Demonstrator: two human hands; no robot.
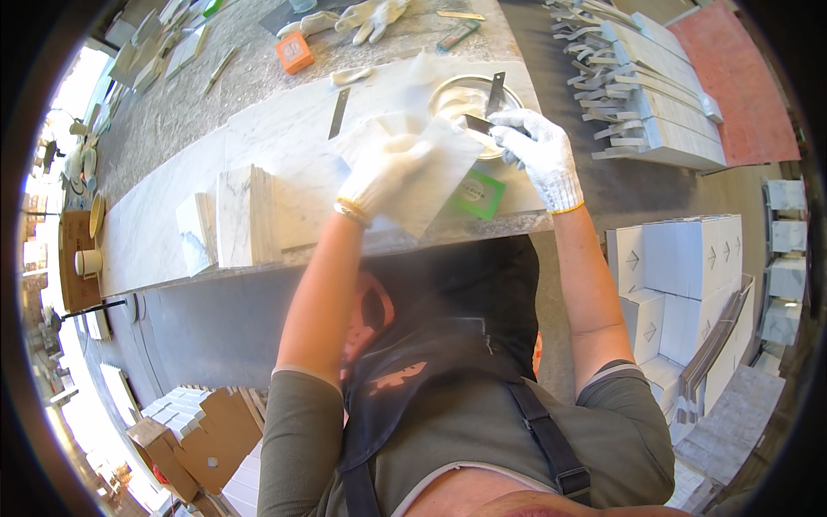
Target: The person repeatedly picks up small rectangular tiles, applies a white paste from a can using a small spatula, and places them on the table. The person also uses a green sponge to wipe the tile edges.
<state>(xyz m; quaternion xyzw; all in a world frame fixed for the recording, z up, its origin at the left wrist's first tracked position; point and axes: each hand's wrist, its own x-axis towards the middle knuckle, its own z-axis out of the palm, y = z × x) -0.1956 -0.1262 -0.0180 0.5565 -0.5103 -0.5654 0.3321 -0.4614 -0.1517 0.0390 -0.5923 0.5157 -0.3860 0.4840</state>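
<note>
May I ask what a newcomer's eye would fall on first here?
Probably the gloved left hand holding a pale flat piece, and the gloved right hand with a dark blade at the round tin. A green block lies just below it; an orange block sits upper left.

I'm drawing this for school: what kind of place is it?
Probably a stone or tile workshop: there are marble-look tiles, piled white boxes, and a gloved right hand holding a flat dark tool.

Workshop, seemingly for stone tiles, stacked on long dusty workbench. Other signs: open tin of pale paste, scraper, loose work gloves, person's dark apron, piled white cartons.
</note>
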